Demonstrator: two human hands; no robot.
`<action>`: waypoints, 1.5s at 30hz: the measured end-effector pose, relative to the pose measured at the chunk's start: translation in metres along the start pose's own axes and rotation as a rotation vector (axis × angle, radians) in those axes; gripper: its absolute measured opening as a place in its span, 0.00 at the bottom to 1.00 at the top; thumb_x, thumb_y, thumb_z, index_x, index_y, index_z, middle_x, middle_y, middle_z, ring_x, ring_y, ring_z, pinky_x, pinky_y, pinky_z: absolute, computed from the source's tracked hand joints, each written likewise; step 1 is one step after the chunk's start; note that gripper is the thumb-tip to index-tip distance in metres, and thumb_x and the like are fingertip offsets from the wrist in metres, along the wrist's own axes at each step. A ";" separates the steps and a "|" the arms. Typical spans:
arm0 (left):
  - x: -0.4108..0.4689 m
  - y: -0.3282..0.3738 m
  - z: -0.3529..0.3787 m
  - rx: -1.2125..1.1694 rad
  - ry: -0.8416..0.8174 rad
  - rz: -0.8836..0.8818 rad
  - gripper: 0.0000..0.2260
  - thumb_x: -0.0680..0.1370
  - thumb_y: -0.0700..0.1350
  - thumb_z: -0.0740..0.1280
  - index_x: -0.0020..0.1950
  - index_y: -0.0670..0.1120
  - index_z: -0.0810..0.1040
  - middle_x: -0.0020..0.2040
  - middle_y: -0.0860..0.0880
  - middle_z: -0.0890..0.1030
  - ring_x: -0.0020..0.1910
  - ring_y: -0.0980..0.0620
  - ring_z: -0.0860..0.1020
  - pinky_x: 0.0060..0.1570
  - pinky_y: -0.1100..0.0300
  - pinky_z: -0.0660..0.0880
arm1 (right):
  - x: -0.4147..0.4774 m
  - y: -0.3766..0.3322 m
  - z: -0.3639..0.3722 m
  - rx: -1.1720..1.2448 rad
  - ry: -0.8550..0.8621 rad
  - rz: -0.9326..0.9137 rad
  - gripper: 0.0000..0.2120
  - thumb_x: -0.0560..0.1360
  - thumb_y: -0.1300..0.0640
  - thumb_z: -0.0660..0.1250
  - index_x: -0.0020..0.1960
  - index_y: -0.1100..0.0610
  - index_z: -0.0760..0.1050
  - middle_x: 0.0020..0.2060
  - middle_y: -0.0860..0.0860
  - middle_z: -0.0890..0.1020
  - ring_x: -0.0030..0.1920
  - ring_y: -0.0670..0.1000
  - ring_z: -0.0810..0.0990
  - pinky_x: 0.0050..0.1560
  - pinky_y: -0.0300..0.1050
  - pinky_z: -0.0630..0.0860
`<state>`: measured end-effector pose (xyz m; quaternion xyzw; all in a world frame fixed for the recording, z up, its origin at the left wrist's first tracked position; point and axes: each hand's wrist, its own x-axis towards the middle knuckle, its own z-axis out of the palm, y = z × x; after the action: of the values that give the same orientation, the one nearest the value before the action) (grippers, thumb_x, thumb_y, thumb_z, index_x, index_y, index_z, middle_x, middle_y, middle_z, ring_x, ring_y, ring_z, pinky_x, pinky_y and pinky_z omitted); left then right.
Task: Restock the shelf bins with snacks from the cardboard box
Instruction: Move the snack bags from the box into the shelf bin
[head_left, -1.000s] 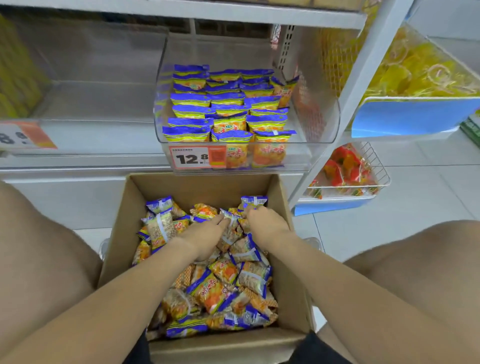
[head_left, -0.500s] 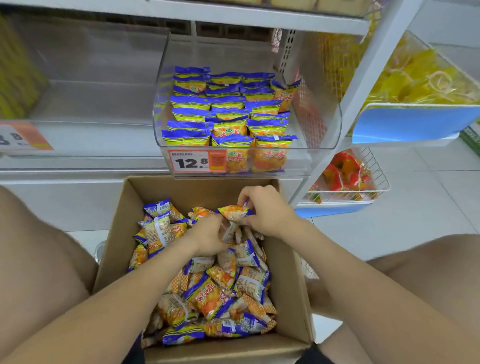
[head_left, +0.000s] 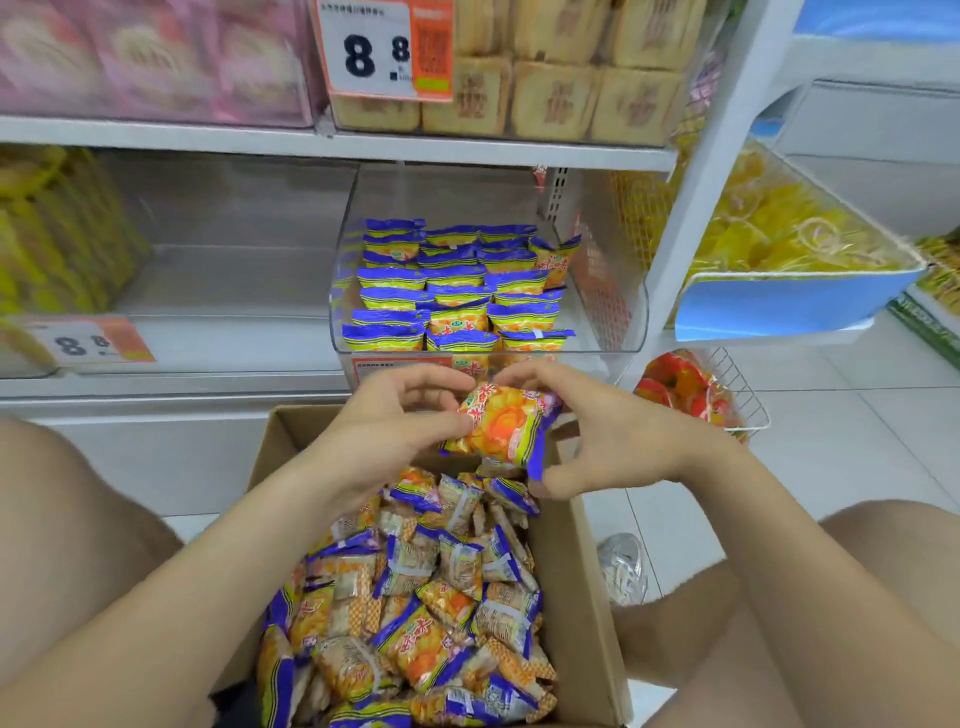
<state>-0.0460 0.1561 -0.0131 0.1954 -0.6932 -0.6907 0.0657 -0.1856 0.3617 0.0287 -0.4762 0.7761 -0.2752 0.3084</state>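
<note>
Pinching one snack packet between them, left hand and right hand hover above the cardboard box.

Top price tag reads "8 8"; left tag reads "8 8". Packet print unreadable.

The hands hid most of the bin's price tag; the pink packs were blurred.

We see an orange-and-blue snack packet held above the open cardboard box, which is heaped with more. Beyond it, the clear shelf bin holds neat rows.
</note>
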 end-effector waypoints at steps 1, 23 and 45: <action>-0.001 0.009 -0.002 0.017 0.016 0.071 0.17 0.74 0.33 0.78 0.59 0.47 0.85 0.46 0.48 0.82 0.45 0.52 0.83 0.47 0.58 0.81 | -0.002 -0.001 -0.005 0.095 -0.030 0.015 0.46 0.67 0.61 0.83 0.77 0.42 0.64 0.65 0.45 0.77 0.60 0.44 0.81 0.58 0.41 0.80; 0.079 0.048 0.001 1.149 -0.009 0.504 0.18 0.84 0.57 0.63 0.71 0.52 0.76 0.75 0.51 0.72 0.75 0.49 0.68 0.72 0.47 0.67 | 0.062 0.024 -0.107 -0.566 0.914 -0.035 0.15 0.73 0.55 0.75 0.58 0.54 0.79 0.49 0.51 0.85 0.51 0.57 0.83 0.51 0.48 0.72; 0.111 0.021 0.005 1.358 -0.076 0.194 0.30 0.80 0.63 0.41 0.83 0.64 0.43 0.87 0.51 0.46 0.85 0.43 0.44 0.79 0.30 0.42 | 0.193 0.064 -0.118 -1.216 0.582 0.374 0.15 0.73 0.64 0.72 0.60 0.60 0.80 0.56 0.60 0.83 0.63 0.64 0.78 0.69 0.57 0.68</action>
<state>-0.1530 0.1199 -0.0123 0.1059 -0.9887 -0.1007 -0.0340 -0.3782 0.2275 0.0190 -0.3299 0.9123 0.1494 -0.1911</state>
